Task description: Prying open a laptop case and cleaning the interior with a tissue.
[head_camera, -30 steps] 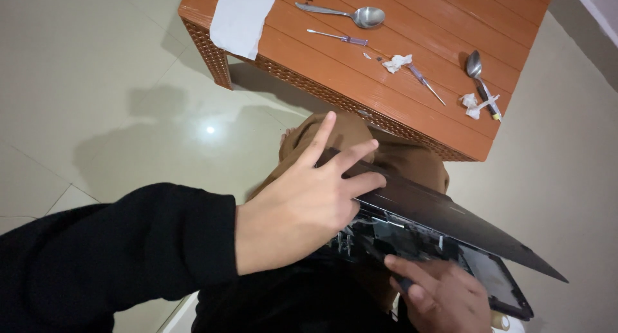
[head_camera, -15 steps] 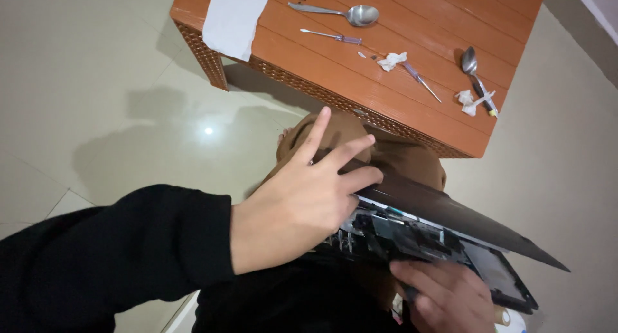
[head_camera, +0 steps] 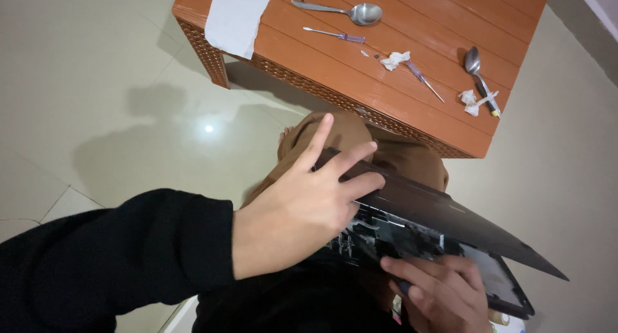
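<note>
On my lap, I pried at an opened laptop [head_camera: 425,230], its dark cover panel lifted away from the exposed circuitry along one edge. My left hand [head_camera: 302,210] lay spread across the raised panel, fingers splayed and pressing on its near corner rather than closed around anything. My right hand [head_camera: 441,291] gripped the lower half of the machine from beneath, fingers curled over its edge.

The panel looked hinged open at a shallow angle, and I judged that too much leverage from my left hand could crack it or snap its clips. With the laptop balanced on my knees above the tiled floor [head_camera: 129,82], a slip of my right hand could let it slide off.

On the orange table [head_camera: 412,17] beyond lay two spoons, small screwdrivers [head_camera: 335,34], tissue scraps and a white cloth [head_camera: 238,14].
</note>
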